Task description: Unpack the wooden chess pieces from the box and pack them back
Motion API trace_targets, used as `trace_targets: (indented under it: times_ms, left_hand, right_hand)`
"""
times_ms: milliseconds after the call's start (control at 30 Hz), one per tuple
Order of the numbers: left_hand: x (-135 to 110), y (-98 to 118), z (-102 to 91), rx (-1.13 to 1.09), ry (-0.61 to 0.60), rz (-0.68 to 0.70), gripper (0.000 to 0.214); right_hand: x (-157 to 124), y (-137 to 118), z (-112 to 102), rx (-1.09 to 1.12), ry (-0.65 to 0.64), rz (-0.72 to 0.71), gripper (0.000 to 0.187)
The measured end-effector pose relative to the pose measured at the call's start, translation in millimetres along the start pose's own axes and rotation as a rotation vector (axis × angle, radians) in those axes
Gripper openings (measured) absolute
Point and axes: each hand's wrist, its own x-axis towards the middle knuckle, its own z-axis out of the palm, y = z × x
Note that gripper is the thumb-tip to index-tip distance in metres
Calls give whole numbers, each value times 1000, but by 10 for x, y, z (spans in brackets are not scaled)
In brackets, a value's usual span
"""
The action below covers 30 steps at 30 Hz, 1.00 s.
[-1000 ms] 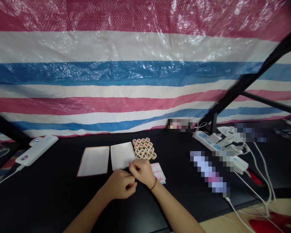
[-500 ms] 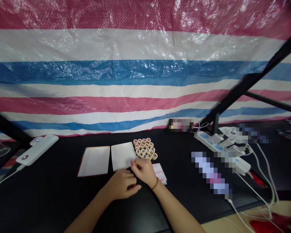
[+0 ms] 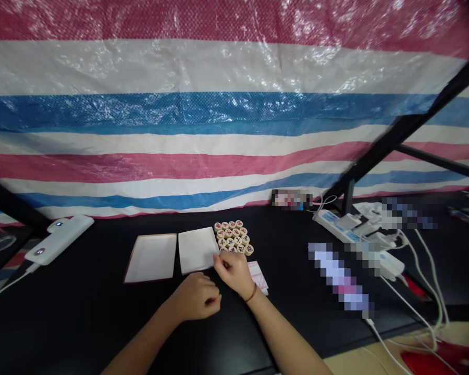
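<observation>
Round xiangqi pieces (image 3: 233, 237) with red and black characters stand packed in rows on the black table. To their left lies a shallow white box half (image 3: 197, 250), and beside it a second box half (image 3: 151, 258) with a brown rim. My right hand (image 3: 234, 271) is closed in a loose fist at the near right corner of the white box half, covering part of the front row of pieces. Whether it touches the box, I cannot tell. Closer to me, my left hand (image 3: 199, 297) rests in a fist below the white box half. Partly behind my right wrist lies a folded paper board (image 3: 258, 276) with pink lines.
A white power bank (image 3: 60, 239) with a cable lies at the left. On the right are a power strip (image 3: 332, 225) with plugs and cables, and a blurred-out device (image 3: 338, 278). A striped plastic sheet (image 3: 203, 146) hangs behind the table; dark metal bars slant at both sides.
My left thumb has drawn in against the fist, and that hand has shifted slightly left. My right hand has moved a little right. The pieces and box halves stay in place.
</observation>
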Motion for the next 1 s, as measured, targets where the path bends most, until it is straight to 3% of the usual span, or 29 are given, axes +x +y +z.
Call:
trace_targets:
  times_ms: [167,267,333,433,533,667,800,900,1000]
  left_hand:
    - [5,13,4,73,122,64,32]
    - [26,28,-70,162,275,75,32]
    - [43,22,-140,185,339,7,25]
    - [57,-39,-202,186,353,-137,21]
    - [43,-130,-181,190,283,-177,29]
    - [-3,-166,-140,128,132,-177,20]
    - [-38,-111,-168,61,78,-158,16]
    - [-39,-125,-231,60,124,-157,15]
    - [-60,-243,-312,185,263,-266,20]
  right_hand:
    - [32,-4,-48,-26,11,-12,42]
    - [-15,5,-236,-91,-26,-60,39]
    - [-114,35,-438,-156,-88,-84,34]
    - [-341,123,-734,-242,-185,-92,20]
    - [-561,235,-884,-332,-222,-55,23]
    - [-699,344,-857,-428,-249,1,37]
    - [-682,358,-782,-471,-269,23,37]
    - [-640,332,-766,-472,-288,49,34]
    - [-599,296,-775,-420,-305,87,23]
